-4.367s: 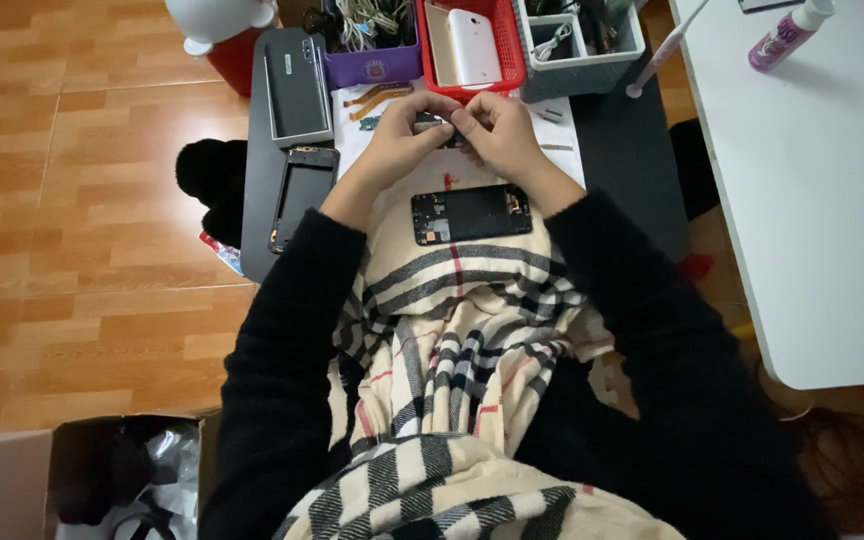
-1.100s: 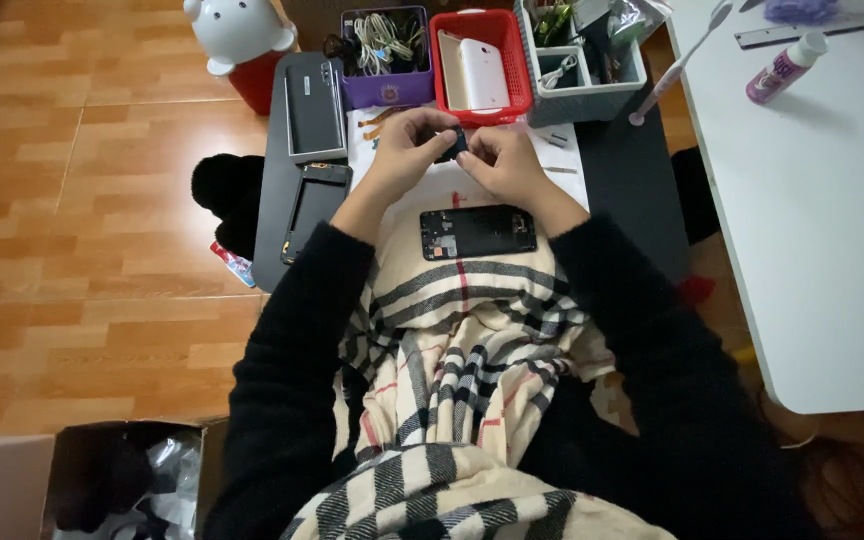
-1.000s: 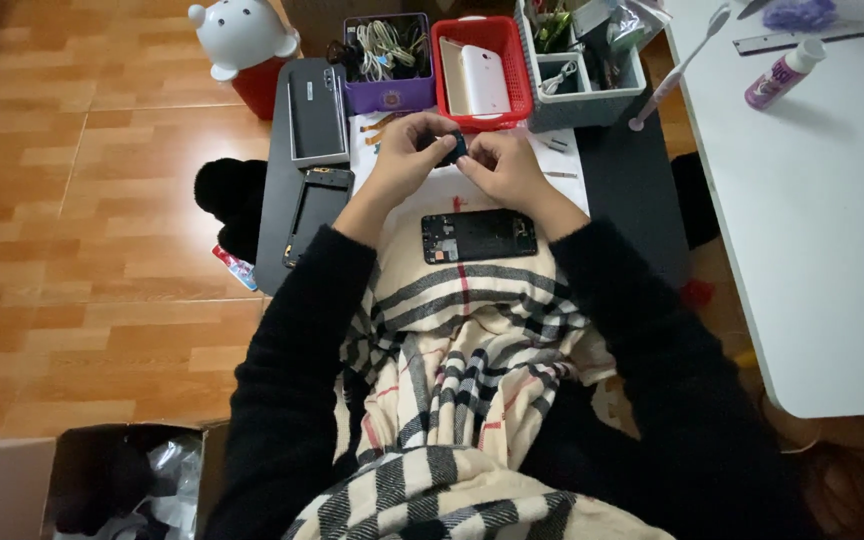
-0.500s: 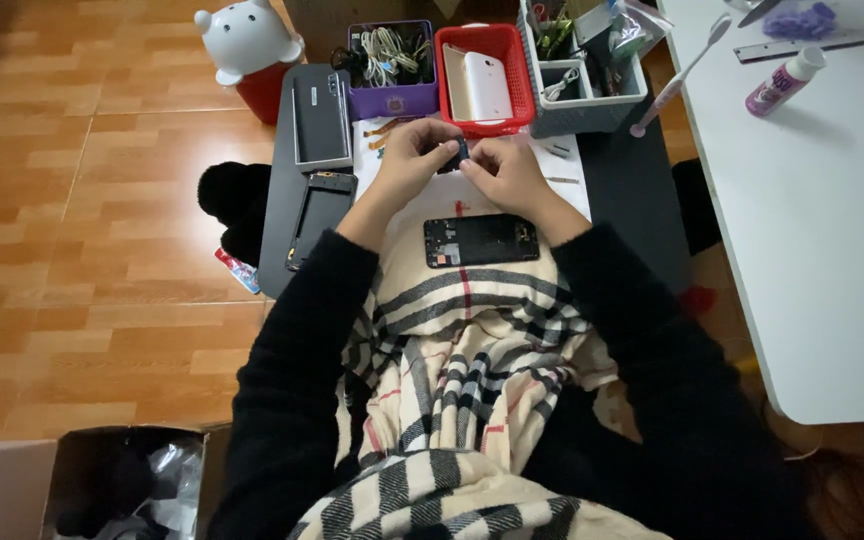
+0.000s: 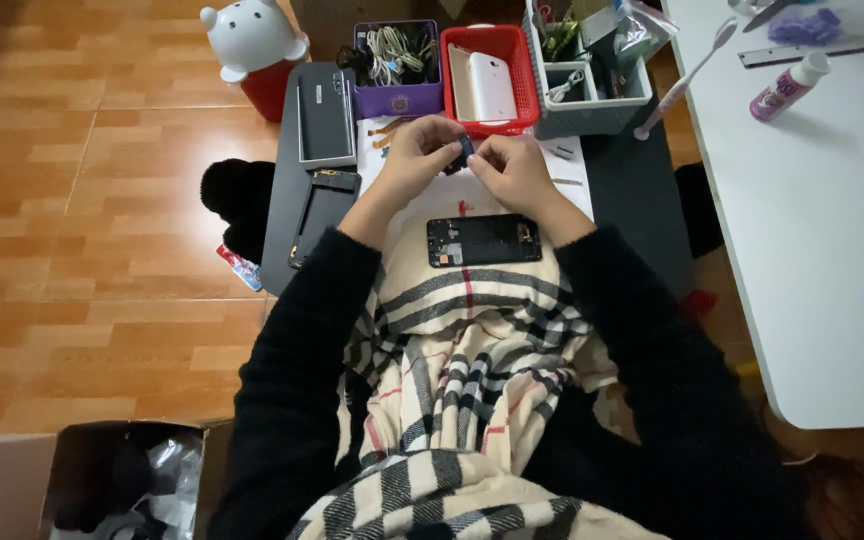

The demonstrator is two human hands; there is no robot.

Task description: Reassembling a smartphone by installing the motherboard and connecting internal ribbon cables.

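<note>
left hand (image 5: 414,160) and right hand (image 5: 512,172): fingers pinched together on a small dark part (image 5: 464,152) above the counter (image 5: 632,190) | opened phone (image 5: 483,240) on plaid scarf (image 5: 452,330), just below | red basket (image 5: 492,70) behind, purple box (image 5: 398,68) at its left

Both black-sleeved arms reach forward, bent at the elbows. The left hand (image 5: 420,152) and right hand (image 5: 512,172) meet at the far centre, fingertips pinched together, nearly touching, palms turned inward.
</note>
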